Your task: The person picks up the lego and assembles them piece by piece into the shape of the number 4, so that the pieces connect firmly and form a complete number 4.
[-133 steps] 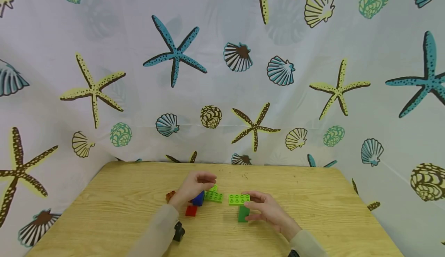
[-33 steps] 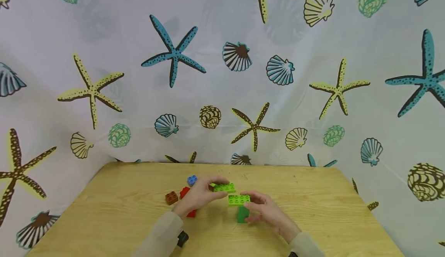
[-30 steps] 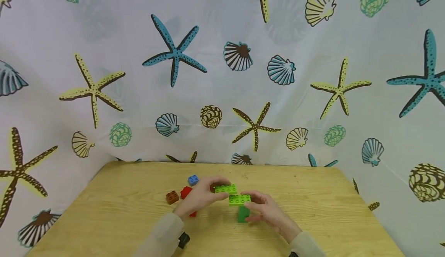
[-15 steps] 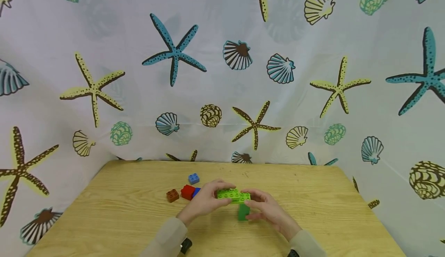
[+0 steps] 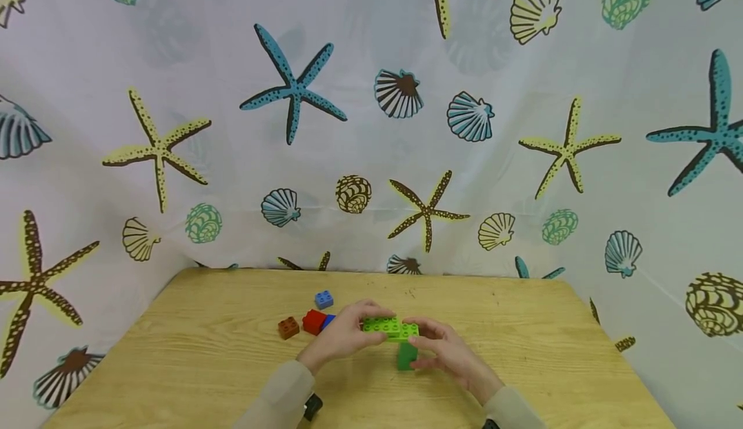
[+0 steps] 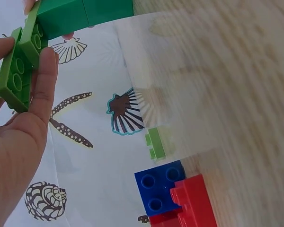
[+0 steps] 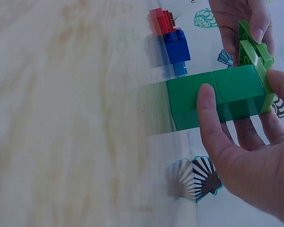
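In the head view my left hand (image 5: 345, 332) pinches a lime-green building brick (image 5: 380, 326) between thumb and fingers. That brick overlaps the left part of a second lime-green brick (image 5: 409, 331), which sits on two stacked dark green bricks (image 5: 407, 355). My right hand (image 5: 445, 350) holds this stack from the right side. Close up in the right wrist view, its thumb and fingers lie around the dark green bricks (image 7: 194, 99). In the left wrist view the undersides of the lime-green bricks show, and the held brick (image 6: 16, 78) juts out past the stack.
Left of the hands on the wooden table (image 5: 220, 364) lie a brown brick (image 5: 288, 327), a red brick (image 5: 314, 321) beside a dark blue brick (image 6: 158, 187), and a lighter blue brick (image 5: 324, 299). A small lime-green brick (image 6: 156, 143) shows in the left wrist view. Patterned cloth (image 5: 325, 158) hangs behind.
My left hand has brought a lime-green brick rightward from the loose bricks onto the stack's top brick. My right hand has stayed at the stack. Little differs over the last half second.
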The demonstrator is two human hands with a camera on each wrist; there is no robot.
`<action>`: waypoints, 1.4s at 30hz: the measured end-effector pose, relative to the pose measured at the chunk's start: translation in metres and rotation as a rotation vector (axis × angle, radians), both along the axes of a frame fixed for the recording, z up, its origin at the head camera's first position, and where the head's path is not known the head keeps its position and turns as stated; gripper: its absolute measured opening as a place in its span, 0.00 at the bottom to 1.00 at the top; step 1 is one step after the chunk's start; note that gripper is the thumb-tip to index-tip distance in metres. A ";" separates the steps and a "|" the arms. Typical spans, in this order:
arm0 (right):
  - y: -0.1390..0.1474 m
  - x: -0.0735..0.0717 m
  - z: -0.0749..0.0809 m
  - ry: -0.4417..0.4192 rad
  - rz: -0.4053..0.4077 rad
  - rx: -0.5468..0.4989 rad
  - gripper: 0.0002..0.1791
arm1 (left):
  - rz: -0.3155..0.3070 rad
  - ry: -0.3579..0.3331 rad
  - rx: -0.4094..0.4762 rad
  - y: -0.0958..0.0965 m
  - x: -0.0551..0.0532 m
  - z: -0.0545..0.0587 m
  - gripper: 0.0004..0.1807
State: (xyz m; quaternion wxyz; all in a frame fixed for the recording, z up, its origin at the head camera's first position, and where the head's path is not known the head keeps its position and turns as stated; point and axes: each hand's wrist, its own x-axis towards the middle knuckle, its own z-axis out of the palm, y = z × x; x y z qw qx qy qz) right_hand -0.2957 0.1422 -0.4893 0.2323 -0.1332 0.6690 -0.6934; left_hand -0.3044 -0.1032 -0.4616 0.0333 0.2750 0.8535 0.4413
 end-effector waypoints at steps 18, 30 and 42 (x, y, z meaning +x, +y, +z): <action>0.000 -0.002 -0.002 0.014 0.004 -0.014 0.30 | 0.012 -0.050 0.033 0.007 -0.004 -0.003 0.19; 0.000 -0.001 -0.003 0.017 0.010 -0.025 0.30 | 0.018 -0.125 0.108 0.008 -0.005 -0.004 0.20; 0.001 0.000 -0.003 0.011 0.000 -0.017 0.30 | 0.014 -0.092 0.091 0.010 -0.003 -0.003 0.20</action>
